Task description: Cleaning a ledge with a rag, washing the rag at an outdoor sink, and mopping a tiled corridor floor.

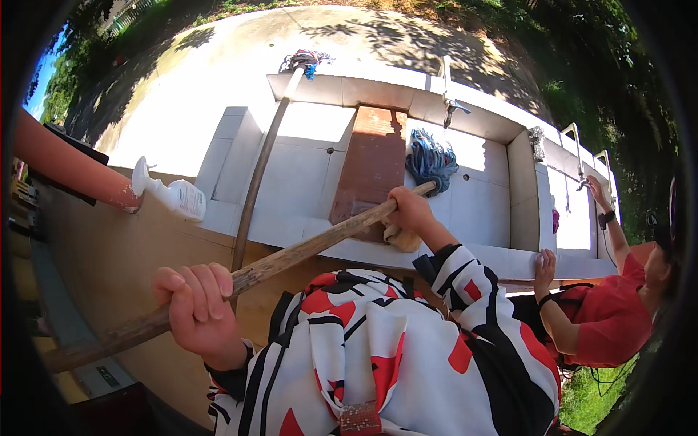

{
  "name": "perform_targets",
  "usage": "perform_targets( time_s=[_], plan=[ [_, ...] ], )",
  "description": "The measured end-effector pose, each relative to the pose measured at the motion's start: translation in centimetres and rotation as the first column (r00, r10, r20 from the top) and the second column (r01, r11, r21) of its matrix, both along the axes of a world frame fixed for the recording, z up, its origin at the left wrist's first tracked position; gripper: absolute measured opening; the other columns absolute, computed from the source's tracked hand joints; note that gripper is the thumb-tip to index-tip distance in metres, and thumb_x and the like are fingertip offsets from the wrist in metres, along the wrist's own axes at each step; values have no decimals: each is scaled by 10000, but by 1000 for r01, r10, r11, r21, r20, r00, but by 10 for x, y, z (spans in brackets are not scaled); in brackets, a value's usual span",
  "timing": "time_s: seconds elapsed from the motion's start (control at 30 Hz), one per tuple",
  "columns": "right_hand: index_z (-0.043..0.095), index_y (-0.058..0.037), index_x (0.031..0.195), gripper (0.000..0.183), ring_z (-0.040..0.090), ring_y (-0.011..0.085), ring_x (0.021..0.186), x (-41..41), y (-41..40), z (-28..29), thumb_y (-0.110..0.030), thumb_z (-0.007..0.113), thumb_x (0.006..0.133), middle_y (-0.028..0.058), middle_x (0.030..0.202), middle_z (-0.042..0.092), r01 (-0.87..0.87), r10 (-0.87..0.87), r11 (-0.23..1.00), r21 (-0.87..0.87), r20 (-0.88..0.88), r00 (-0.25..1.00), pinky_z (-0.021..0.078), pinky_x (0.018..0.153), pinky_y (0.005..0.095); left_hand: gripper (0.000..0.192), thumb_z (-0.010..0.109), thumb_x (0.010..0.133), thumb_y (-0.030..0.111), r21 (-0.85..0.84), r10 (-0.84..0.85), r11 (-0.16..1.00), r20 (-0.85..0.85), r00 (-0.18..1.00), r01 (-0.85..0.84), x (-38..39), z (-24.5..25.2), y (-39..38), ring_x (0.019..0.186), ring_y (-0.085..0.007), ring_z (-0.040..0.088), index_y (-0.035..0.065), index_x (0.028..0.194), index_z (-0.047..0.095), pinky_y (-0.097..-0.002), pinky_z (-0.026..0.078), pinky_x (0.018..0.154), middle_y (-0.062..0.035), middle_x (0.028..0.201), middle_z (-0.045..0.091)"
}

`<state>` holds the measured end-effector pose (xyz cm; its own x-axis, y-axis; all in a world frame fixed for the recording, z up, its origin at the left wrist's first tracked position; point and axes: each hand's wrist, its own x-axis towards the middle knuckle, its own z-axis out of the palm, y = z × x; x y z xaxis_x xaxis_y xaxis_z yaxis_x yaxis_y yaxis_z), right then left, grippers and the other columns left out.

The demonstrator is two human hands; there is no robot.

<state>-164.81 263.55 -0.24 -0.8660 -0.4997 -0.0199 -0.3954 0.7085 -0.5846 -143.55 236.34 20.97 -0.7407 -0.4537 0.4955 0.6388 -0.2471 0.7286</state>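
Observation:
A wooden mop handle [316, 241] runs slantwise across in front of me. My left hand [200, 310] is wrapped around its lower part, and my right hand [413, 210] grips it close to the mop head. The blue string mop head [432, 158] rests in a white-tiled sink basin [480, 210], below a tap with a blue lever [451, 110]. Beside the mop head is a reddish-brown tiled divider [369, 158]. A beige cloth or sponge [402, 237] lies at its near end, partly behind my right hand.
A second mop [264, 155] leans across the left basin. A white spray bottle [185, 199] stands near the left rim, by an orange post [76, 161]. At right, a person in red [611, 321] has one hand at a tap [582, 184]. Crumpled silvery material [537, 143] sits on the partition.

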Motion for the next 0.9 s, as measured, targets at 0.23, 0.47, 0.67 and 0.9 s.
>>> perform_targets(
  time_s=[0.23, 0.47, 0.67, 0.9],
  plan=[
    [626, -94, 875, 252, 600, 328, 860, 26, 4, 37, -255, 647, 682, 135, 885, 623, -407, 306, 817, 409, 291, 907, 471, 740, 423, 185, 370, 907, 40, 286, 95, 947, 175, 980, -143, 41, -18, -35, 445, -67, 336, 62, 1012, 520, -267, 364, 564, 50, 534, 338],
    [653, -112, 881, 227, 616, 289, 826, 8, 16, 71, -218, 632, 681, 94, 853, 624, -449, 418, 703, 552, 191, 888, 486, 720, 403, 135, 401, 917, 33, 432, 132, 885, 125, 983, -173, 79, -70, -14, 466, -68, 355, 66, 984, 513, -249, 360, 575, 40, 526, 359],
    [591, -99, 866, 215, 612, 277, 813, 0, -21, 119, -201, 649, 685, 64, 860, 596, -367, 411, 746, 555, 50, 910, 488, 667, 391, 113, 574, 837, 26, 375, 177, 920, -146, 973, -111, 113, -37, -18, 428, -78, 386, 117, 809, 513, -238, 376, 535, 44, 474, 394],
    [566, -104, 941, 290, 595, 295, 875, -3, -17, 36, -194, 661, 681, 81, 943, 573, -472, 443, 755, 455, 176, 879, 487, 720, 401, 125, 637, 814, 52, -26, -59, 998, -13, 998, 59, 93, -38, 6, 463, -119, 468, 100, 769, 530, -283, 442, 576, 10, 537, 482]
  ],
)
